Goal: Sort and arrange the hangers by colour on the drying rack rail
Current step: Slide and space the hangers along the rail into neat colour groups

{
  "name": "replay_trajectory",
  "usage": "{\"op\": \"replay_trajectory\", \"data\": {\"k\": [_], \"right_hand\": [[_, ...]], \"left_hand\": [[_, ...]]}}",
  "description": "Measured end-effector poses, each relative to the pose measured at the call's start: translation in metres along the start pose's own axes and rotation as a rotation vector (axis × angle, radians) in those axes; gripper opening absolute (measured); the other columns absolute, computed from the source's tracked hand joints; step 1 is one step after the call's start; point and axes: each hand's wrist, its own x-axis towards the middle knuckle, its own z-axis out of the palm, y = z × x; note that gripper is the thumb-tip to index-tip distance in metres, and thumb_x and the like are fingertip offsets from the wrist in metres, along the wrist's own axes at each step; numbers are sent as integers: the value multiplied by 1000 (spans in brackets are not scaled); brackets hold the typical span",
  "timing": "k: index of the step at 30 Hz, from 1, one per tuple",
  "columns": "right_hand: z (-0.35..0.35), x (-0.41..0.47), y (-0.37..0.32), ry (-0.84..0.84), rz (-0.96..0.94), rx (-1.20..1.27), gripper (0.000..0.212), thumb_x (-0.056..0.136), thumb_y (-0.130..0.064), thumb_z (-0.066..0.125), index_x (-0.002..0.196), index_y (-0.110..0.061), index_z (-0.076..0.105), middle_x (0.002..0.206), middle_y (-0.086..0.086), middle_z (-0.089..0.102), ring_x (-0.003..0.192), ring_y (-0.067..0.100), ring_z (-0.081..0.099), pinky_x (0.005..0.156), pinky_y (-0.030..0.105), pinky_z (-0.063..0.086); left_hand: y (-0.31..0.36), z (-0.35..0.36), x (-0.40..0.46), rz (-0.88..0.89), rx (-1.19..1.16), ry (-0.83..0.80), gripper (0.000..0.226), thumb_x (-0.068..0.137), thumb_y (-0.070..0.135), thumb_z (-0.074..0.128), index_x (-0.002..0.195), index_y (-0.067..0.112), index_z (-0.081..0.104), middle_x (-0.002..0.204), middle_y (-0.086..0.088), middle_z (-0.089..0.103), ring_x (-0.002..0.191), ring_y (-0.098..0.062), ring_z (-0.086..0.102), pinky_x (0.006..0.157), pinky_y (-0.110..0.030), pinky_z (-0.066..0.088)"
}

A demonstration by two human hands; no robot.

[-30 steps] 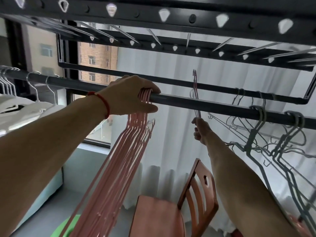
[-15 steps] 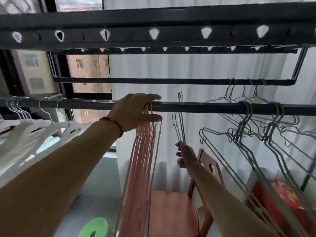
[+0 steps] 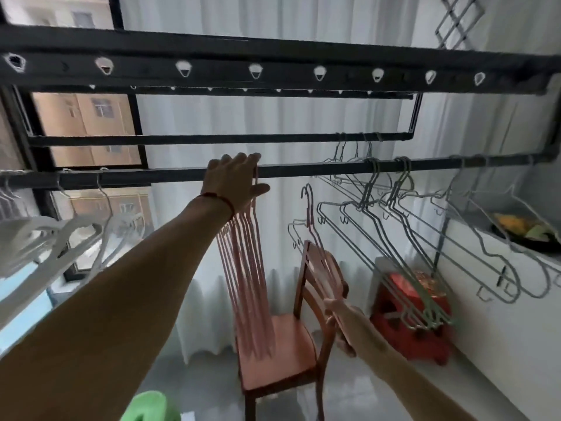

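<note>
Left fingers [image 3: 243,161] curl around pink hangers [image 3: 246,268] at the rail [image 3: 318,171]; right fingers [image 3: 331,320] grip one pink hanger [image 3: 312,226].

- There is one view only, from a wide-angle camera on the person's head, so no second view shares the scene.
- It faces forward and tilts upward toward the drying rack rail [image 3: 303,171], which crosses the frame at mid height, close enough that an outstretched arm reaches it.
- The upper rack beam [image 3: 273,71] with its row of holes sits nearest the lens, near the top.
- Both forearms enter from the bottom edge; the left hand [image 3: 233,180] is at the rail, the right hand [image 3: 337,317] lower and nearer.
- The wooden chair [image 3: 282,344] and floor lie below, the window [image 3: 85,123] to the left.
- Straight bars bow toward the edges.
</note>
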Motion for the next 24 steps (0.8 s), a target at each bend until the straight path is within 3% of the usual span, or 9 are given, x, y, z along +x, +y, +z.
{"op": "replay_trajectory", "data": {"k": [2,4,6,8,14,16,18,21,24], "right_hand": [[-7,-28,-6,-10,-15,5,38,97,-45,53,90,-8,51,46,-7,47,36,8,34,35,18,29],[-15,-49,-13,-11,-21,28,50,82,-54,56,90,-4,55,52,-2,51,36,10,34,34,20,27],[-22,-67,-18,-39,-36,44,65,70,-59,60,94,1,58,62,8,54,37,13,35,35,21,24],[-29,-84,-23,-97,-49,21,73,63,-63,62,93,2,58,60,7,54,37,13,35,36,21,24],[-53,-110,-29,-141,-100,-24,57,71,-65,59,81,-8,60,47,3,51,32,17,36,38,22,26],[-61,-108,-32,-144,-132,34,52,76,-59,59,93,-10,56,56,6,56,31,15,37,35,19,28],[-65,-105,-42,-134,-157,40,58,79,-65,59,107,-16,51,69,6,60,34,10,43,35,18,31],[-58,-91,-64,-67,-104,-18,56,84,-73,51,103,-22,59,79,4,62,51,13,50,45,24,37],[-38,-72,-82,-21,7,-35,64,67,-86,55,98,-32,62,84,6,65,62,22,56,57,34,45]], "left_hand": [[6,-6,-2,-31,23,-42,76,91,52,60,152,17,30,138,-8,54,128,-35,47,109,-48,34],[12,-12,-5,-64,26,-87,83,91,50,61,156,15,22,147,-9,46,136,-35,40,115,-48,27],[19,-20,-8,-66,22,-132,87,90,47,64,157,16,19,152,-8,41,140,-34,35,119,-46,22],[26,-29,-9,-55,35,-187,87,88,44,67,156,17,20,153,-7,40,140,-32,35,119,-45,22],[51,-48,-8,-107,6,-314,88,86,34,71,156,15,22,157,-7,34,147,-27,28,122,-43,16],[56,-54,-9,-127,-17,-349,88,85,26,71,157,16,21,159,-7,30,149,-25,24,124,-41,13],[61,-59,-10,-148,-25,-363,87,84,24,72,156,16,23,159,-7,30,148,-24,24,123,-39,14],[69,-62,-13,-149,0,-354,85,83,32,74,153,18,27,155,-5,35,144,-26,30,120,-39,19],[74,-63,-17,-161,22,-350,89,82,39,73,154,20,24,155,-4,34,144,-27,30,120,-41,17]]}}
